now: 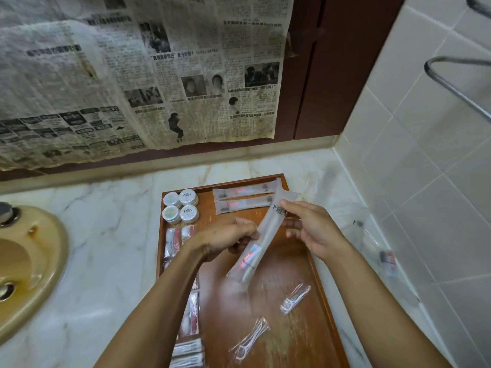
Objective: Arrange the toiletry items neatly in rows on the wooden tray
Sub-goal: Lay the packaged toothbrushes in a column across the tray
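Note:
A wooden tray (297,325) lies on the marble counter. Above its middle, both hands hold a frosted toothbrush packet (261,243) tilted on a diagonal. My left hand (225,239) pinches its lower half and my right hand (310,229) grips its upper end. Two similar toothbrush packets (243,198) lie side by side at the tray's far edge. Several round white soap tins (180,209) sit in the far left corner. Small sachets (176,241) run down the left side. Two floss pick packets (295,298) lie loose near the front right.
A beige sink (29,264) sits at the left of the counter. More clear toiletry packets (382,251) lie on the counter right of the tray, along the tiled wall (430,160). Newspaper (132,75) covers the wall behind. A metal rail (451,86) juts from the right wall.

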Available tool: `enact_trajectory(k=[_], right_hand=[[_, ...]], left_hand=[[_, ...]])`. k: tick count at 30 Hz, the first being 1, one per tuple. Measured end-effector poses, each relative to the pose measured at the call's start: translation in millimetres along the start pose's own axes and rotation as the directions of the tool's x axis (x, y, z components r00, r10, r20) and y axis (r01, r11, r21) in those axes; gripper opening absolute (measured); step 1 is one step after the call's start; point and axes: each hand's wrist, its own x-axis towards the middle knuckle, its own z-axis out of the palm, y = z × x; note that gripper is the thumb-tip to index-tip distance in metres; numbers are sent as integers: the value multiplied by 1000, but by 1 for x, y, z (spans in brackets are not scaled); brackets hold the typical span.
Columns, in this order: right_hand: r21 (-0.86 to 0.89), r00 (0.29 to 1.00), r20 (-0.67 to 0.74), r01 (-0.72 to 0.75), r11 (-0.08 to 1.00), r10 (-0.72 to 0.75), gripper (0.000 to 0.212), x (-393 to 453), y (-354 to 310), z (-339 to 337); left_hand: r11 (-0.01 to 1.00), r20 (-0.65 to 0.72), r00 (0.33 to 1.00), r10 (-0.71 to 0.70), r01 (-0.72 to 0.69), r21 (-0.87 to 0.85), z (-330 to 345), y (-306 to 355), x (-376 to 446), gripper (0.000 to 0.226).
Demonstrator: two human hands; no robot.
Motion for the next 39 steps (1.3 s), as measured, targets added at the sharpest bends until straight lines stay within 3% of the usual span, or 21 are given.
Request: enact_trajectory(k=[5,12,15,21,33,39], right_hand=[[50,996,-91,-23,998,28,8,-4,5,8],[255,984,-179,35,966,12,4,-13,19,2],[311,983,-186,59,949,-1,10,-16,28,-1],[363,974,-227,70,929,15,4,-17,42,0],[319,954,-294,49,946,50,8,-17,53,10],[318,945,-315,12,948,93,8,-17,46,12]], left_hand=[[999,-24,999,-25,26,39,-4,-8,-15,29],[981,-217,972,-94,53,-187,-3,-41,-44,54],[926,-256,957,-139,34,-377,5,-54,-56,43],[874,-351,919,-179,-16,-486,22,-61,-60,28],[821,-437,863,-251,-49,-569,12,-62,-49,2],[847,-462,856,-232,-56,-529,12,-62,-48,7]])
